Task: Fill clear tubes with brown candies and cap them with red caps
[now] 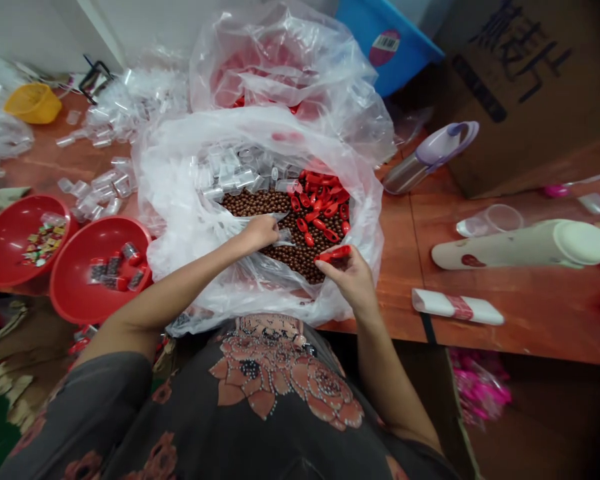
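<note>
Right fingers (327,265) pinched on a slim red plastic piece (334,253), left fingers (266,227) closed on a small clear plastic piece (284,236), both just above glossy brown round beads (285,257) inside a large clear plastic bag (173,193) on a reddish-brown wooden surface (400,267).

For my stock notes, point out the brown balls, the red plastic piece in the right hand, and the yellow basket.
Brown balls (300,260), head view, heap's middle.
Red plastic piece (334,253), head view, its middle.
Yellow basket (33,103), head view, its outer wall.
</note>
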Demonstrator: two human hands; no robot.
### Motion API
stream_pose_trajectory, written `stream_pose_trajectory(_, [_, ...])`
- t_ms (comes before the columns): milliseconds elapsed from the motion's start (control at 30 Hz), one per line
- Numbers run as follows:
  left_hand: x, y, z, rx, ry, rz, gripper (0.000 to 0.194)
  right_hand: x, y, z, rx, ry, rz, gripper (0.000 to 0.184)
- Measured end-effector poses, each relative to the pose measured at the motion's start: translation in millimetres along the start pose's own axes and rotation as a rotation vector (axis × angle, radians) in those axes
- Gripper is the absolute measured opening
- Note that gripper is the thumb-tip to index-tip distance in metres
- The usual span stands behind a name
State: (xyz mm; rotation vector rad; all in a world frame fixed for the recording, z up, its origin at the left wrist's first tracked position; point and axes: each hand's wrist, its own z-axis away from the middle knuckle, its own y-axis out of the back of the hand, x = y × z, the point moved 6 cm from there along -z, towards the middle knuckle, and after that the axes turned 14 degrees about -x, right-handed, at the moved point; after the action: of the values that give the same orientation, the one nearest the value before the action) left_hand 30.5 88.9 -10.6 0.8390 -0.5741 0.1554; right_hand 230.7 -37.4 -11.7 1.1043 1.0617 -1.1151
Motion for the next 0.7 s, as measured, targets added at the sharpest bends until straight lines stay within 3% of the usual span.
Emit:
stream_pose_trajectory(133, [8.6, -19.2, -20.7, -0.118, 0.05, 0.332, 0.012, 2.3, -1.3, 9.4, -0.045, -0.028, 0.126, 0.028])
stream_pose_trajectory(233, [14.4, -38.1, -31.0, -0.226, 0.049, 0.694, 0.017, 0.5, -4.7, 11.6, -0.106, 0.039, 0.248, 0.021])
stream_pose_trajectory(333, [19.1, -50.5, -37.0, -0.253, -0.017, 0.942, 0.021, -4.5, -10.7, 13.0, -0.169, 0.12, 0.393, 0.008])
stream_pose_trajectory(533, [20.5, -59.4, -35.5, -0.215, -0.094, 1.123, 0.027, -5.1, -16.9, 15.3, -0.214, 0.14, 0.635, 0.019])
stream_pose_trajectory(700, [22.1, -51.9, -11.7, -0.211, -0.195, 1.175, 0.03, 3.6, -13.2, 15.3, -0.252, 0.09, 0.723, 0.034])
